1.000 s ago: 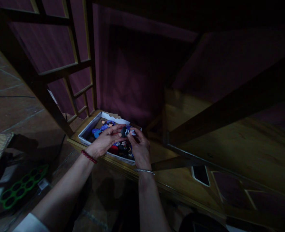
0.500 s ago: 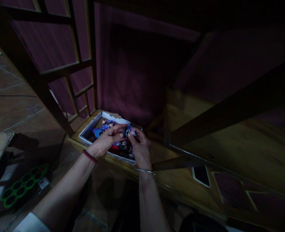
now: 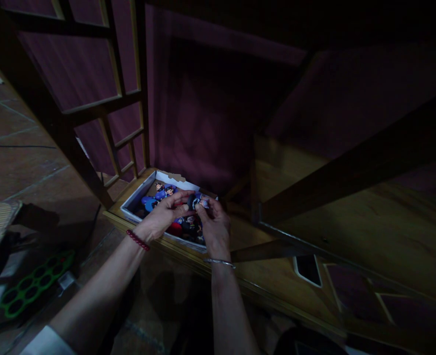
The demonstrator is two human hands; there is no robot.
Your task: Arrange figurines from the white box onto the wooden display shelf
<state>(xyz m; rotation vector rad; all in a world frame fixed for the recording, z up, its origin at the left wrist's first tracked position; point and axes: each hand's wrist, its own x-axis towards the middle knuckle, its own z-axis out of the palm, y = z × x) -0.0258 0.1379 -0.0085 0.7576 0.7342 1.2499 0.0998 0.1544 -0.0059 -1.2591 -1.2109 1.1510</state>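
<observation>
Gently, my left hand (image 3: 161, 217) and right hand (image 3: 215, 227) pinched figurine (image 3: 200, 201) over box (image 3: 186, 185); light, steady grip seemed best.

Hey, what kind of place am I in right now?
Probably a dim indoor room, maybe a shop or home; I can't tell which. The tiled floor, the wooden lattice and the box of small figurines on a wooden ledge suggest it.

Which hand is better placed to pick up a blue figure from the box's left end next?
Probably the left hand: it is nearer the blue figures there in the box. The right hand, farther right, pinches the small figure.
</observation>
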